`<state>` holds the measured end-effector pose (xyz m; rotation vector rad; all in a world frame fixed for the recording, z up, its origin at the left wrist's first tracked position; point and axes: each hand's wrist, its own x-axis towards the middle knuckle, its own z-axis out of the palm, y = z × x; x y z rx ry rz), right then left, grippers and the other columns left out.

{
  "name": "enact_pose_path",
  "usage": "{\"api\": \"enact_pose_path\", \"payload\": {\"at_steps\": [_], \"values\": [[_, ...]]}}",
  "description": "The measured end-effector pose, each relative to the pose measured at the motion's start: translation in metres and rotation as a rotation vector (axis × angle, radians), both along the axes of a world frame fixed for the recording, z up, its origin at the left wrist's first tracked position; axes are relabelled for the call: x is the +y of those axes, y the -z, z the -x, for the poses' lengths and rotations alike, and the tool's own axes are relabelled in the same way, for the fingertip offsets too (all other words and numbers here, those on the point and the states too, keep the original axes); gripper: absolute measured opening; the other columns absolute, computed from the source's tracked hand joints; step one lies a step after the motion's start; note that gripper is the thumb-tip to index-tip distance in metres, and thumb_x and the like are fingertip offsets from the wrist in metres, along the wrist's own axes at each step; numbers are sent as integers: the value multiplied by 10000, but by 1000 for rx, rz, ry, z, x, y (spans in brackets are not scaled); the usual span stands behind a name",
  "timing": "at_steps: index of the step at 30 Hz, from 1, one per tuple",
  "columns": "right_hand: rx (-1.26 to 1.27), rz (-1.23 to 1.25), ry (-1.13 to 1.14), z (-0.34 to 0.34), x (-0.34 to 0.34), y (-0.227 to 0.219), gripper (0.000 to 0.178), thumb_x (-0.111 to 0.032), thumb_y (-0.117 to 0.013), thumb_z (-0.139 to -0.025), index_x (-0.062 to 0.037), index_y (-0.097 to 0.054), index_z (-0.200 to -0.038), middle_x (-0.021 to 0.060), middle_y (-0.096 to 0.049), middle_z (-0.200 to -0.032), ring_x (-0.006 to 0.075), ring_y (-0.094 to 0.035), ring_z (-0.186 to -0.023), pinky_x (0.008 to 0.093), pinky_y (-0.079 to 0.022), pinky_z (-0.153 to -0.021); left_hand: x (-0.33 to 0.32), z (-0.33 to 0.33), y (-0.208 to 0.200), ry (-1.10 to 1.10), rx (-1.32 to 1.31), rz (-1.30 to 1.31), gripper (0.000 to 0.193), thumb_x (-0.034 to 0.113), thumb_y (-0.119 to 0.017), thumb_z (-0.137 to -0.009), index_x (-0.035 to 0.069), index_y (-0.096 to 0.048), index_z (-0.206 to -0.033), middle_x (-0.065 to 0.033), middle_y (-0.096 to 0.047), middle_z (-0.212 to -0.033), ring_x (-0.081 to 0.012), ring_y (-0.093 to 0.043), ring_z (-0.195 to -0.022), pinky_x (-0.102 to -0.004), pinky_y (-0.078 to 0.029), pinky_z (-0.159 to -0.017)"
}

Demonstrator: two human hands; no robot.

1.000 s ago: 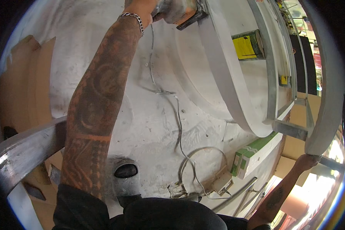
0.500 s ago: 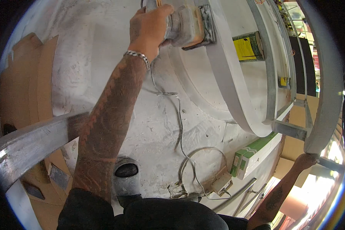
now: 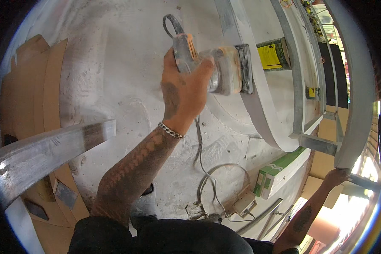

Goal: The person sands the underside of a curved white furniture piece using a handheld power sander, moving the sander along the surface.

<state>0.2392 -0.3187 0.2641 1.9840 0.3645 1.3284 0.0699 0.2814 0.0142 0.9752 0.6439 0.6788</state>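
My left hand [image 3: 185, 94] is wrapped round a dusty electric sheet sander [image 3: 226, 70]. The sander is tipped on its side, its dark flat pad facing right against the edge of a curved white-grey band [image 3: 262, 112]. That band belongs to a large curved frame with metal crossbars. Over at the lower right, my right hand [image 3: 338, 177] is closed round the lower end of the frame's outer curved rail [image 3: 360, 114], by a short metal bar. From the sander a grey cord [image 3: 200, 148] runs down across the floor.
A can with a yellow label [image 3: 272, 55] stands behind the curved bands. A green-and-white box [image 3: 279, 173] lies near a socket box [image 3: 244, 204]. On the left are cardboard sheets [image 3: 31, 93] and a metal beam [image 3: 55, 146]; metal tubes [image 3: 260, 216] lie lower right.
My left hand has brought the sander down and slightly right along the curved band, towards me. My right hand stays on the rail's end.
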Motion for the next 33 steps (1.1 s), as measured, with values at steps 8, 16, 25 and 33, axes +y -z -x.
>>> {"api": "enact_pose_path", "payload": {"at_steps": [8, 16, 25, 33], "values": [[53, -232, 6, 7, 28, 11, 399, -112, -458, -950, 75, -392, -1296, 294, -476, -1269, 440, -508, -1160, 509, -443, -985, 36, -20, 7, -14, -37, 89, 531, 243, -690, -801, -68, -511, -1192, -132, -637, -1016, -200, -630, -900, -342, -516, -823], [163, -307, -212, 4, 31, 5, 487, -310, -360, -1004, 100, -435, -1256, 302, -500, -1258, 425, -519, -1136, 504, -411, -944, 88, -60, -7, 58, -37, 206, 361, 296, -650, -819, 41, -589, -1067, -104, -615, -908, -228, -616, -771, -404, -510, -644], [-91, 34, 119, 3, -9, -12, 431, -227, -441, -961, 118, -476, -1217, 325, -532, -1189, 433, -527, -1143, 519, -422, -954, 108, -87, -30, 93, -119, 173, 255, 262, -644, -811, 28, -626, -910, -63, -599, -794, -210, -593, -644, -351, -485, -611], [53, -229, 109, 16, 47, 3, 487, -123, -537, -887, 95, -401, -1302, 329, -477, -1240, 464, -515, -1130, 531, -442, -959, 115, -91, -2, 116, -170, 203, 234, 256, -634, -812, 30, -635, -873, -61, -599, -759, -207, -605, -636, -359, -490, -595]]}}
